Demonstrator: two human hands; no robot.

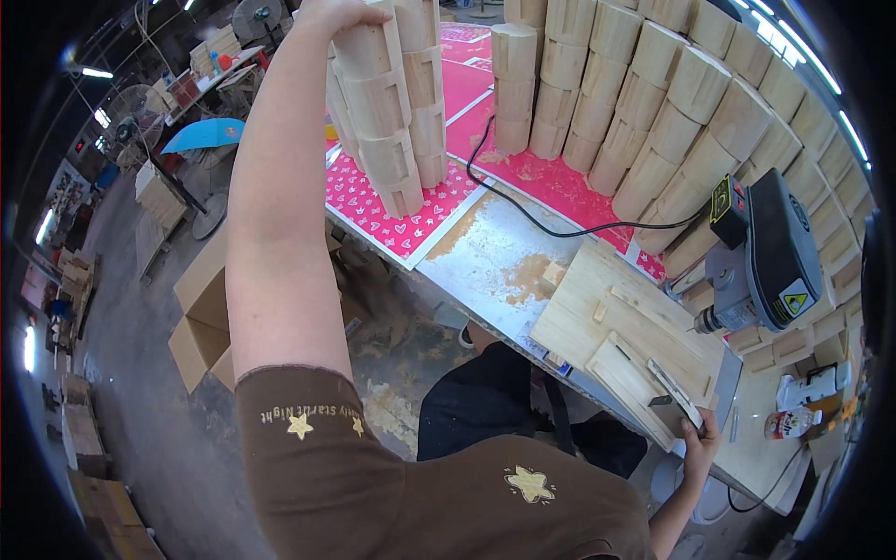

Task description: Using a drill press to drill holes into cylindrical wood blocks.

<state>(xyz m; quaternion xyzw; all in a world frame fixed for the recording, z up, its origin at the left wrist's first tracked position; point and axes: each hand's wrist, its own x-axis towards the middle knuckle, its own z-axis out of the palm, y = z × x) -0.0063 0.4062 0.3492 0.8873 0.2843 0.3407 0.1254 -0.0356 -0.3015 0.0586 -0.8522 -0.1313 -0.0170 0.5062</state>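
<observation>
Presently: left hand point(329, 13), raised, fingers curled down over the top of a tall block stack point(387, 112) on a pink sheet point(392, 219) at the far-left of the surface point(485, 257). Right hand point(698, 439), low at the near edge, closed around a small jig point(674, 397) lying on a wooden board point(621, 327). Further stacks point(644, 103) lean behind; drill press point(765, 252) at right with black cord point(551, 224); sawdust scattered; boxes point(201, 322) on the floor below. Handling note, as judgement: the stack looks tilted, so press straight down on top and steady it before lifting any block, keeping neighbouring columns untouched.
</observation>
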